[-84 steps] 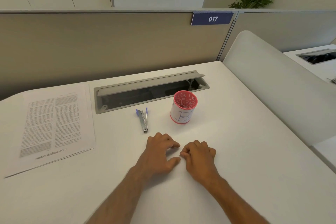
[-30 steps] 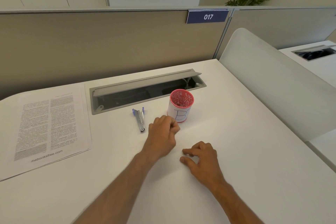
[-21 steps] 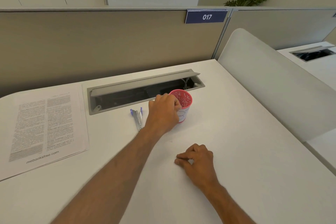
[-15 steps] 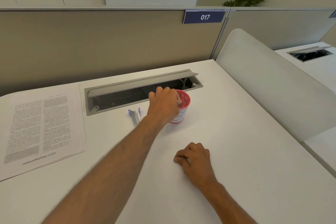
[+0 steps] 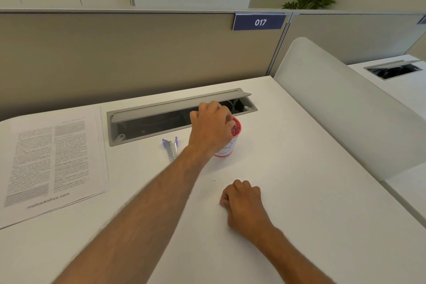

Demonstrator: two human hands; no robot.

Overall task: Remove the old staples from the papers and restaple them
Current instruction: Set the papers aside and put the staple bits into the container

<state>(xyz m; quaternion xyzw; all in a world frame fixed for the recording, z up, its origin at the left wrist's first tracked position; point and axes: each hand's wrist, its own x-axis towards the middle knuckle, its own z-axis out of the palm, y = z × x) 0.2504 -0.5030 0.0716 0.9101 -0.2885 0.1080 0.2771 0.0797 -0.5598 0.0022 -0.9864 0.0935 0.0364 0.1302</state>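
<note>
Our left hand (image 5: 211,129) reaches over the mouth of the red-rimmed cup (image 5: 227,145), fingers bunched downward into it; what they pinch, we cannot tell. Our right hand (image 5: 244,203) rests at 5 o'clock from the cup, curled loosely shut on the white counter (image 5: 299,191), holding nothing we can see. At 9 o'clock of the cup lies the stapler (image 5: 171,147), and farther left the papers (image 5: 50,161), printed "mebooksfree.com". On the beige partition (image 5: 138,53) behind, a blue plate (image 5: 259,22) reads "017".
</note>
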